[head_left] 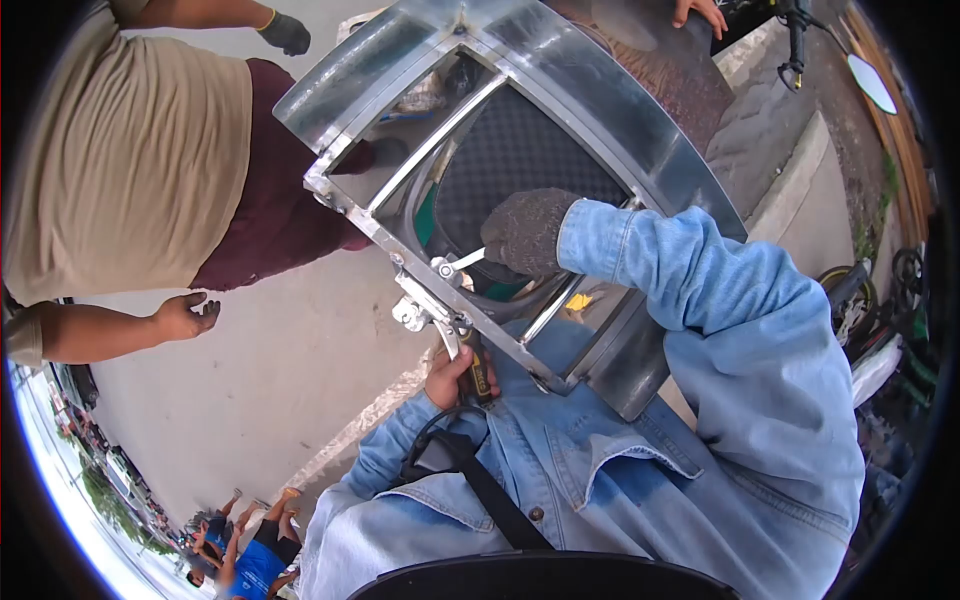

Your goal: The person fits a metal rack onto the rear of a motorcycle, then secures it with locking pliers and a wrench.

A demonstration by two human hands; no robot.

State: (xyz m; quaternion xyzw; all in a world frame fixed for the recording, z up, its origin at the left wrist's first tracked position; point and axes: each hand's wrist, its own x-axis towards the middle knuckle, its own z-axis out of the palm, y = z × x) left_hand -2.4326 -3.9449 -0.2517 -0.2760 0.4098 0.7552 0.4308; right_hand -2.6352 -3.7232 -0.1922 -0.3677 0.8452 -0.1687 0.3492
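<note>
My right hand point(530, 232), in a dark knitted glove, is closed round a silver wrench point(466, 262) whose head sits on a bolt at the near bar of a welded metal frame point(400, 258). Below that bar, my bare left hand point(450, 380) grips a black and yellow tool handle point(480, 372), close to a metal bracket point(428, 312) fixed to the frame. Curved sheet-metal panels point(600, 85) edge the frame, and a dark patterned seat point(530, 150) shows through its opening.
A co-worker in a tan shirt point(130, 160) stands at the left, one gloved hand point(287, 34) near the frame's far side. Another person's hand point(702, 14) shows at the top. A concrete curb point(800, 180) and bicycle wheel point(850, 305) lie right; people point(255, 560) are at lower left.
</note>
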